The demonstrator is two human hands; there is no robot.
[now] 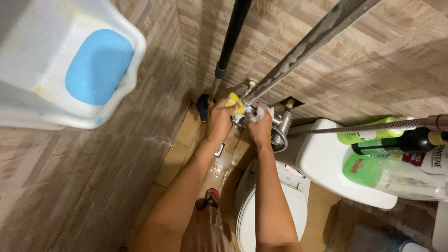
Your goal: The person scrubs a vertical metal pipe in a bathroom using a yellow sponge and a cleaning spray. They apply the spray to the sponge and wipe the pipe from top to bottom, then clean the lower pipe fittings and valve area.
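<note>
Yellow sponge (234,103) in left grip (219,120)

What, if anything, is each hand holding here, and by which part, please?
The left hand grips a yellow sponge by its lower part. The right hand is closed around the foamy shower valve; the exact grip is hidden.

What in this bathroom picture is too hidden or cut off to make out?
Head view:
- Tap fitting: mostly covered by both hands and foam.
- Left hand: holds a yellow sponge, its shape largely hidden by fingers.
- Right hand: grip contents unclear under foam.
- Bottles: cut off by right edge.
- Toilet: partly behind the arms.
</note>
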